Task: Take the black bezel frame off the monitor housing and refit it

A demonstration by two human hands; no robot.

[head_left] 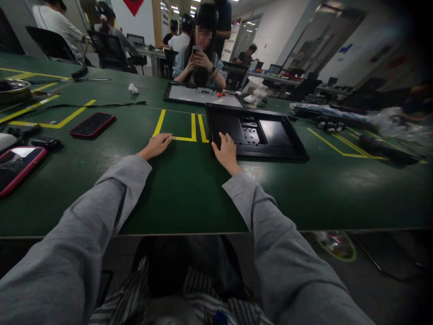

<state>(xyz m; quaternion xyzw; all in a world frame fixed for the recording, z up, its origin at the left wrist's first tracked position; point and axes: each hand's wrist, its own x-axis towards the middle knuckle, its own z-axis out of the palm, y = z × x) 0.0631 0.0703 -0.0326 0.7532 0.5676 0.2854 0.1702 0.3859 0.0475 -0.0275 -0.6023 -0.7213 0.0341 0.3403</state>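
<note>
right hand (227, 152) touches smooth, black, rectangular casing (259, 151).

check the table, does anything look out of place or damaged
Maybe one thing: a crumpled white scrap, possibly tissue, lies loose toward the far side of the table, looking like litter. The black casing under the right hand shows no obvious damage, and I see no spill.

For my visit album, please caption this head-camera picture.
At a green table, the left hand lies by yellow tape, the right hand at the corner of a black frame.
</note>
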